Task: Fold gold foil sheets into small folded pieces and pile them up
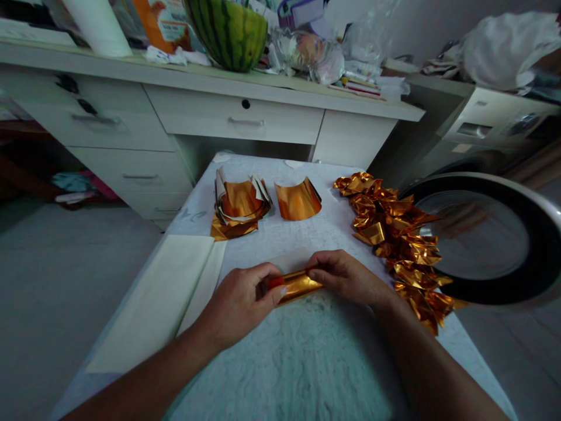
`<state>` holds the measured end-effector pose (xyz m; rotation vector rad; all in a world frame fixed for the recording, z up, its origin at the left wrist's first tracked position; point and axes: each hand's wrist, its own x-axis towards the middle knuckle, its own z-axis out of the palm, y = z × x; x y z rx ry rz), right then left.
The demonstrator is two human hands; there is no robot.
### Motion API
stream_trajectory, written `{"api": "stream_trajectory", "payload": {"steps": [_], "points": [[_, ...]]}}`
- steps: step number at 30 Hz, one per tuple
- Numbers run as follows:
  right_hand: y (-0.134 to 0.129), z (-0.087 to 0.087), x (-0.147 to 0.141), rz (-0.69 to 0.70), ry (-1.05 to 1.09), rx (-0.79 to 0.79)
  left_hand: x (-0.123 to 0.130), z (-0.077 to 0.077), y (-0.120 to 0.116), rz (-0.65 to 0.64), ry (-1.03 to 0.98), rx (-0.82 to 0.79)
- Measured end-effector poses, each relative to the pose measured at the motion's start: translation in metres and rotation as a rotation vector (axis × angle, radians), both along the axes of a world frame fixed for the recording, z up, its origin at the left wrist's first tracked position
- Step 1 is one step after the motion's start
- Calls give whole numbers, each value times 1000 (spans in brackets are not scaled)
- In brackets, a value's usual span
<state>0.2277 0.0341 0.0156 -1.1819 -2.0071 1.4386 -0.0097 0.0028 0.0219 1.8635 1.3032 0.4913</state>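
Both my hands hold a sheet of gold foil paper [300, 285], partly rolled, just above the table. My left hand [248, 298] pinches its left end, where a bit of red shows inside. The fingers of my right hand [344, 275] are closed on the right end. A pale sheet edge [289, 257] lies behind the roll. Farther back rest a stack of curled gold foil sheets [241, 202] and a single curved gold foil sheet [298, 200]. Along the right side lies a row of folded gold foil pieces [394, 234].
Cream paper [153, 298] lies along the left side of the cloth-covered table [280, 368]. Behind stands a white drawer cabinet [236, 114] bearing a cut watermelon [230, 35] and clutter. An open washing machine door [482, 237] stands close to the table's right edge.
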Motion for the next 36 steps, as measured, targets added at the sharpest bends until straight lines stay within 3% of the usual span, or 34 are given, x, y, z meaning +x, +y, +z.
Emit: {"api": "stream_trajectory", "payload": {"steps": [3,8,13,16,23,30,33,36], "points": [[0,-2,-7,-70,-25,45,0,-3,2,45,25,55],[0,-8,-19,-225,-123,228,-2,-13,9,59,123,302],[3,-17,-21,-254,-306,550,-1,-25,13,124,267,450],[3,-21,-20,-257,-357,618,1,-28,11,162,331,466],[4,-23,-21,-217,-427,608,3,-23,11,180,350,383],[2,-16,-22,-223,-341,574,3,-25,12,141,260,377],[0,-13,-22,-245,-215,436,3,-28,12,141,167,377],[-1,-13,-20,-250,-4,181,2,-30,13,187,28,332]]}}
